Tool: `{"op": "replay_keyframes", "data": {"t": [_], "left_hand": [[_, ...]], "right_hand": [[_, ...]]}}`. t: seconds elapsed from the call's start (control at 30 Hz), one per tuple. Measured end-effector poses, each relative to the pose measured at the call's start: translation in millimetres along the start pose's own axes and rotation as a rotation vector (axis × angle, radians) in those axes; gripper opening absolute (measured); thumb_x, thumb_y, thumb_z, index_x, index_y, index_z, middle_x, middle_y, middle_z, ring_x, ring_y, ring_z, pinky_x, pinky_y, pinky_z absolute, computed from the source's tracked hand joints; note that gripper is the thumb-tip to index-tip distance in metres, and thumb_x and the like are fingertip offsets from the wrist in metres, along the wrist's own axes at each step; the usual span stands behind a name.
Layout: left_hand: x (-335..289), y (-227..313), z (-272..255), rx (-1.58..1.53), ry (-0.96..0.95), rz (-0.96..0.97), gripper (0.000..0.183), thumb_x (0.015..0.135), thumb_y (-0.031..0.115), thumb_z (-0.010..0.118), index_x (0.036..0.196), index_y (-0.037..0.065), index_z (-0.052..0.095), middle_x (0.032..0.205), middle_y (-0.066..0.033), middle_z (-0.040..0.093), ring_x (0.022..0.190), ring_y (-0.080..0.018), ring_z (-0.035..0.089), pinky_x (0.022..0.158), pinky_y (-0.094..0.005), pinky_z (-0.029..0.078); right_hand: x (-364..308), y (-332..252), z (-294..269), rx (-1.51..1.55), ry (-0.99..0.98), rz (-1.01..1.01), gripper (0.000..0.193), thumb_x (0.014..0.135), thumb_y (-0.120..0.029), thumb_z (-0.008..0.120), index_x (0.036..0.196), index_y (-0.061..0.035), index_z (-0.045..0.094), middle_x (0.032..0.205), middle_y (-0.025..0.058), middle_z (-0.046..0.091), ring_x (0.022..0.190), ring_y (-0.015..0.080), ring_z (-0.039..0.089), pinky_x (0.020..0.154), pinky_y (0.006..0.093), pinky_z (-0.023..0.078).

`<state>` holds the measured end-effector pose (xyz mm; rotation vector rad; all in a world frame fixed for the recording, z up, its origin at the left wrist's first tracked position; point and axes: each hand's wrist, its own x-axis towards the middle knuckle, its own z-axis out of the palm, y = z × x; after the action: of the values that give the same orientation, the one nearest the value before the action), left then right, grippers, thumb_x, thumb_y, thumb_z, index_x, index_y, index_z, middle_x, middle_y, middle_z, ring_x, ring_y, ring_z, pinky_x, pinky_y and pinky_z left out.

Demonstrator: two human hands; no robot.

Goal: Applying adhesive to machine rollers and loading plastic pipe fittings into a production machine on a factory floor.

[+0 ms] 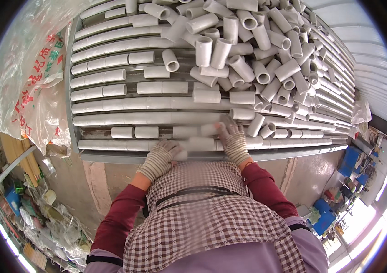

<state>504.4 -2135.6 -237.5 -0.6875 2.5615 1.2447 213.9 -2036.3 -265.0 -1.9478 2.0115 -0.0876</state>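
Note:
My left hand, in a striped knit glove, is at the near edge of the rack. Its fingers and thumb close about a short white tube. Gloved the same way, my right hand reaches over the near rows with its fingers apart. Its thumb side touches a motion-blurred white tube. Between the hands, another blurred tube lies in the front row, and one more blurred tube lies just behind it. The fingertips of both hands are somewhat smeared.
The wide metal rack carries long rows of white tubes. A loose heap of tubes covers its far middle and right. Clear plastic sheeting hangs at the left. Wooden boards and blue bins stand on the floor.

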Motion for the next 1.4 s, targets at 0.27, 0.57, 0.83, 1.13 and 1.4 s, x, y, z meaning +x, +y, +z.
{"op": "replay_keyframes", "data": {"t": [0.27, 0.57, 0.83, 1.13, 1.4], "left_hand": [[28, 39, -12, -0.046, 0.286, -0.077, 0.050, 0.076, 0.020, 0.070, 0.119, 0.005, 0.052, 0.120, -0.0147, 0.054, 0.114, -0.0334, 0.050, 0.098, -0.0440, 0.042], [151, 112, 62, 0.191, 0.177, 0.158, 0.041, 0.079, 0.027, 0.066, 0.116, 0.014, 0.055, 0.117, -0.0097, 0.057, 0.110, -0.0330, 0.052, 0.095, -0.0410, 0.044], [95, 76, 37, 0.366, 0.408, -0.144, 0.048, 0.074, 0.017, 0.066, 0.120, 0.011, 0.053, 0.121, -0.0130, 0.053, 0.119, -0.0318, 0.048, 0.107, -0.0466, 0.032], [117, 50, 64, -0.675, 0.284, -0.545, 0.046, 0.076, 0.014, 0.061, 0.121, 0.020, 0.056, 0.121, -0.0104, 0.053, 0.113, -0.0308, 0.050, 0.102, -0.0453, 0.035], [84, 68, 50, 0.386, 0.497, -0.287, 0.041, 0.072, 0.020, 0.067, 0.112, 0.017, 0.061, 0.121, -0.0082, 0.056, 0.119, -0.0291, 0.048, 0.109, -0.0531, 0.025]], "right_hand": [[-45, 80, -23, 0.007, -0.035, -0.067, 0.049, 0.075, -0.017, 0.065, 0.123, -0.0142, 0.052, 0.145, 0.0091, 0.036, 0.133, 0.0294, 0.036, 0.103, 0.0501, 0.032], [-68, 135, -48, 0.029, 0.010, -0.181, 0.040, 0.074, -0.013, 0.066, 0.113, -0.0101, 0.057, 0.131, 0.0094, 0.050, 0.120, 0.0310, 0.047, 0.101, 0.0442, 0.038], [-23, 86, -68, 0.406, 0.137, -0.138, 0.049, 0.076, -0.019, 0.067, 0.122, -0.0096, 0.053, 0.125, 0.0117, 0.052, 0.109, 0.0335, 0.051, 0.095, 0.0443, 0.043], [46, 51, -39, 0.139, -0.050, -0.113, 0.049, 0.078, -0.017, 0.063, 0.126, -0.0117, 0.051, 0.121, 0.0107, 0.051, 0.107, 0.0301, 0.055, 0.089, 0.0408, 0.047], [-1, 79, -44, 0.334, 0.031, 0.056, 0.047, 0.075, -0.014, 0.067, 0.119, -0.0106, 0.054, 0.116, 0.0111, 0.052, 0.107, 0.0313, 0.054, 0.089, 0.0415, 0.047]]}}
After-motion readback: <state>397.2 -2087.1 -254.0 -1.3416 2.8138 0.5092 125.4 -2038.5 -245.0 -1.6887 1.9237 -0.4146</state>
